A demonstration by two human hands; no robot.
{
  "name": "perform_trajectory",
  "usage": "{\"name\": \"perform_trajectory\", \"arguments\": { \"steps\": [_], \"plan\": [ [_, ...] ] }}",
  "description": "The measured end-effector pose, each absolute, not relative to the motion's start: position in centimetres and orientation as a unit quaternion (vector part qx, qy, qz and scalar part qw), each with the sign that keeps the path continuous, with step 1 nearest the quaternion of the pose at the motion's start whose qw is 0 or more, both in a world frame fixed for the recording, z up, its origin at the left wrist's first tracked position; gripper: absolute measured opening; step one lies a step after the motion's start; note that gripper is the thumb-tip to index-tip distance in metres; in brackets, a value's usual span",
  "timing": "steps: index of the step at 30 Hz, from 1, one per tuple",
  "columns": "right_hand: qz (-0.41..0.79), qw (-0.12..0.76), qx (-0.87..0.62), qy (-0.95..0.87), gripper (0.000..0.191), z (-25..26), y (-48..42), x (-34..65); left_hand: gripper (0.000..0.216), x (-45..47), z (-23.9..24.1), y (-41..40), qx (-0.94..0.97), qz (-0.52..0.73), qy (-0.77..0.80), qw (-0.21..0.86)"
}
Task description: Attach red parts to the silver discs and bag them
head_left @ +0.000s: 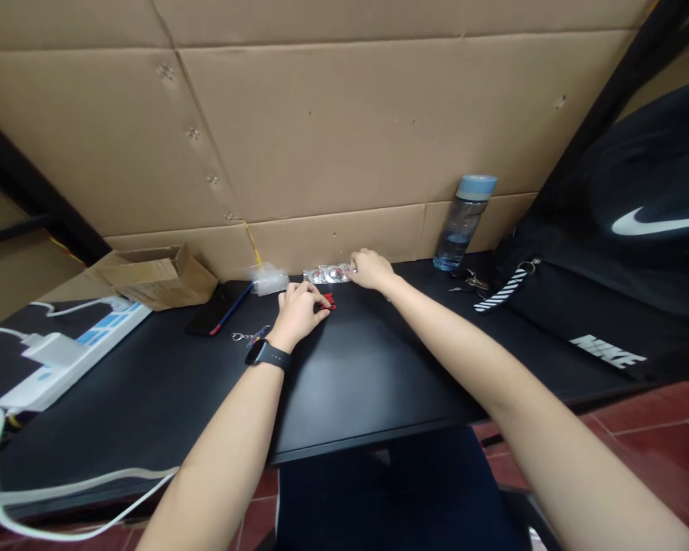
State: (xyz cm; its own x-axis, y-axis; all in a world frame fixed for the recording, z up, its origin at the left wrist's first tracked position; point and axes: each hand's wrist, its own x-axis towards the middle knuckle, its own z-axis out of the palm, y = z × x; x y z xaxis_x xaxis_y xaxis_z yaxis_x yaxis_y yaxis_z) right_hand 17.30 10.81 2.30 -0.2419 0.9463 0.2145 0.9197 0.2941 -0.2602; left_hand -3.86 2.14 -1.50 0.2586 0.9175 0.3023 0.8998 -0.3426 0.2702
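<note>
My left hand (299,311), with a dark watch on the wrist, rests low over the black table. Its thumb and index finger close on a small bright red item (330,301) that looks like looped cord; the fingers partly cover it. Farther back, my right hand (370,270) has its fingers bent down at the right end of a row of small clear plastic packets (327,273) with red bits inside. A keychain with a metal ring (240,336) lies partly behind my left wrist. Just left of the packets sits a clear plastic bag (269,280).
Leftward are an open cardboard box (155,277), a dark phone (210,310) with a blue-red pen (231,308), and a white power strip (86,348) with cables. A water bottle (462,226), keys (471,282) and a black bag (625,291) are on the right. Cardboard (321,138) forms the back wall.
</note>
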Motion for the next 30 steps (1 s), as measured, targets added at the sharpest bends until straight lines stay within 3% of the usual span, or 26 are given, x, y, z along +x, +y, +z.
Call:
{"name": "perform_trajectory", "arguments": {
  "steps": [3,8,12,16,20,24,30],
  "plan": [
    [0.073,0.157,-0.54,-0.823,0.025,2.9,9.9,21.8,0.011,-3.6,-1.3,1.4,0.799,0.201,0.567,0.019],
    [0.199,0.12,-0.503,-0.832,0.062,1.8,8.4,28.7,0.01,-2.3,-1.2,-0.1,0.817,0.174,0.55,0.003],
    [0.203,0.13,-0.468,-0.85,0.052,1.2,7.7,30.1,0.013,-1.5,-0.9,-0.3,0.832,0.172,0.527,-0.013],
    [0.146,0.134,-0.447,-0.872,0.058,1.3,7.9,30.1,0.018,-2.4,0.7,0.1,0.84,0.193,0.495,0.11],
    [0.163,0.126,-0.408,-0.89,0.051,1.3,8.2,30.2,0.017,-3.9,1.9,0.3,0.818,0.253,0.501,0.125],
    [0.204,0.171,-0.379,-0.886,0.034,0.7,8.2,30.4,0.014,-4.1,1.2,0.7,0.807,0.25,0.518,0.131],
    [0.196,0.243,-0.395,-0.864,0.036,1.1,7.5,30.3,0.017,-2.9,-0.2,0.9,0.784,0.266,0.546,0.131]
  ]
}}
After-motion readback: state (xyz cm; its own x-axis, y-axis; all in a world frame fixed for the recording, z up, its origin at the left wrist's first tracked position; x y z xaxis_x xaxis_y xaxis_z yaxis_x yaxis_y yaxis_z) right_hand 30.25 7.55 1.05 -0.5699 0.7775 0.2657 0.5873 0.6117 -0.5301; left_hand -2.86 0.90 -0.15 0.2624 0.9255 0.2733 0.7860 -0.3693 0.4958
